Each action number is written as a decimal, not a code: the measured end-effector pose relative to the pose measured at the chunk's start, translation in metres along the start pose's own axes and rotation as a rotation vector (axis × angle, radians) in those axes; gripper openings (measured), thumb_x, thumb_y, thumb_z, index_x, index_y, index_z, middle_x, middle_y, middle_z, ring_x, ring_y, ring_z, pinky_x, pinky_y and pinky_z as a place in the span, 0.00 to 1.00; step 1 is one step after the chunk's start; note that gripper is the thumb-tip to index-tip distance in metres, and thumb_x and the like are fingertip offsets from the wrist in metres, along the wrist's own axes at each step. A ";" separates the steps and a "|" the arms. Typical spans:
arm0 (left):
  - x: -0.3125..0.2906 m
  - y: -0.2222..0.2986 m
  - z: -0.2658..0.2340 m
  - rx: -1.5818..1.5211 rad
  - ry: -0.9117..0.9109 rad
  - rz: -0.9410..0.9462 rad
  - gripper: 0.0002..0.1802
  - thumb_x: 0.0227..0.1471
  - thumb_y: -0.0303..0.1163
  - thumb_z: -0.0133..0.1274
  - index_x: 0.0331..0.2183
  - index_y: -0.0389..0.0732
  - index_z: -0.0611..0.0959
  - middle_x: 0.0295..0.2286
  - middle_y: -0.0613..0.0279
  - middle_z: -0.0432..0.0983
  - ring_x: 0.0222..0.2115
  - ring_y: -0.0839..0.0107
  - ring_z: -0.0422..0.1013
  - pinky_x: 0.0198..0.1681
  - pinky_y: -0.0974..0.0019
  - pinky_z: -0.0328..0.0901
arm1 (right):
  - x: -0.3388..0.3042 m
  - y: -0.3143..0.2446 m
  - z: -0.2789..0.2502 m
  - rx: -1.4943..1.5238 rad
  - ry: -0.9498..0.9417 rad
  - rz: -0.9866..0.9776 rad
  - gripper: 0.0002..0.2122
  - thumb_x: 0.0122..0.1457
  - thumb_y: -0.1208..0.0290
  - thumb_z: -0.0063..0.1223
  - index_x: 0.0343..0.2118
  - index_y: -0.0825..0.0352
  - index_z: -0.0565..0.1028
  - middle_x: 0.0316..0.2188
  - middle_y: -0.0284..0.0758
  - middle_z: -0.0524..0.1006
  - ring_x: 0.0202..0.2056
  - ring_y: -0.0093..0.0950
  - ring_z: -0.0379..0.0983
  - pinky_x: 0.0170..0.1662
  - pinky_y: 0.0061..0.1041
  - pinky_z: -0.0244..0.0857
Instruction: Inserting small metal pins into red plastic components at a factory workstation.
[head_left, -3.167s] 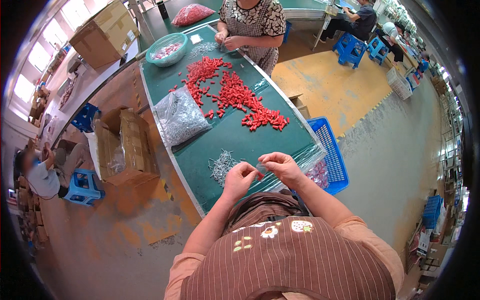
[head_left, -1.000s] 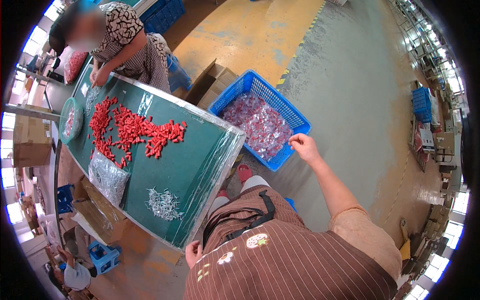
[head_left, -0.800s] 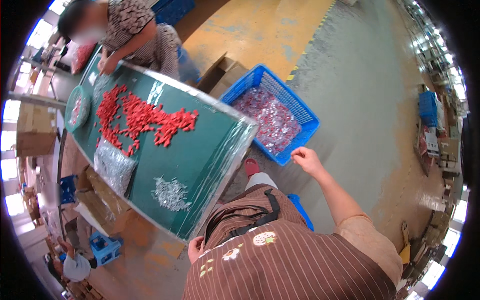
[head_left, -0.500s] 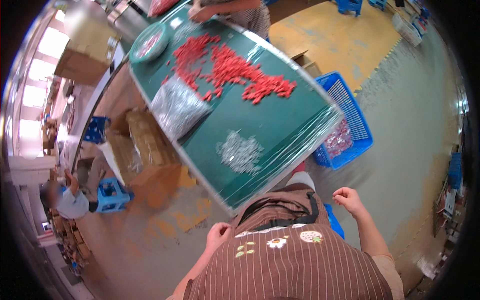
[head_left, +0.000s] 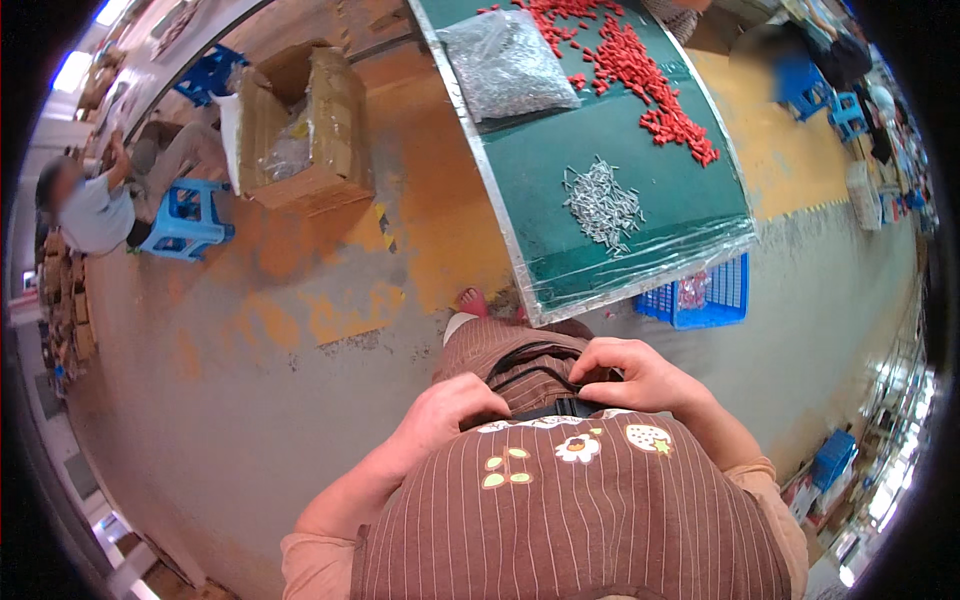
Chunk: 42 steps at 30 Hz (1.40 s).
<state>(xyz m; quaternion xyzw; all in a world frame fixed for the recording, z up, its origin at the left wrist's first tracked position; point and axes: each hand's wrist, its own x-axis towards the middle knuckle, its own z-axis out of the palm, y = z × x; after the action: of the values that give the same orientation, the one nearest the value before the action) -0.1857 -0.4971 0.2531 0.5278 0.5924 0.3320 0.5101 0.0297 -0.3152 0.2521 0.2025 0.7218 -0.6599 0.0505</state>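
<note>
Both hands are at my waist, over a brown striped apron (head_left: 570, 510) with flower and strawberry patches. My left hand (head_left: 455, 408) has bent fingers pressed near the black waist strap; its fingertips are partly hidden, and what they hold cannot be made out. On the other side of the black buckle (head_left: 568, 407), my right hand (head_left: 635, 375) curls its fingers and thumb around the loose black strap (head_left: 530, 352). Beyond my hands, the green table (head_left: 530, 230) bears a pile of small silvery pieces (head_left: 604, 205), many red pieces (head_left: 650, 80) and a clear bag of silvery pieces (head_left: 508, 65).
A blue basket (head_left: 735, 290) holding a bag stands beyond the table's near right corner. An open cardboard box (head_left: 335, 130) and a blue stool (head_left: 190, 225) are at left, where a person (head_left: 95, 210) sits. Another person's arm shows at the table's far end.
My hands have come inward from my sides to the waist strap. The view has turned, so the table now appears farther right and higher. The box and stool show more fully.
</note>
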 end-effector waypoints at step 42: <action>-0.012 -0.015 -0.059 0.279 -0.265 -0.055 0.22 0.44 0.46 0.53 0.35 0.38 0.77 0.30 0.50 0.74 0.34 0.58 0.70 0.35 0.60 0.63 | 0.070 -0.057 0.075 -0.132 -0.200 0.274 0.17 0.47 0.68 0.58 0.41 0.70 0.73 0.38 0.40 0.75 0.40 0.27 0.71 0.43 0.24 0.64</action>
<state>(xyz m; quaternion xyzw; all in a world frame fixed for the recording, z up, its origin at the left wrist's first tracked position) -0.2470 -0.5031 0.2569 0.6161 0.5746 0.1603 0.5143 -0.0691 -0.3751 0.2726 0.2284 0.7205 -0.6151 0.2244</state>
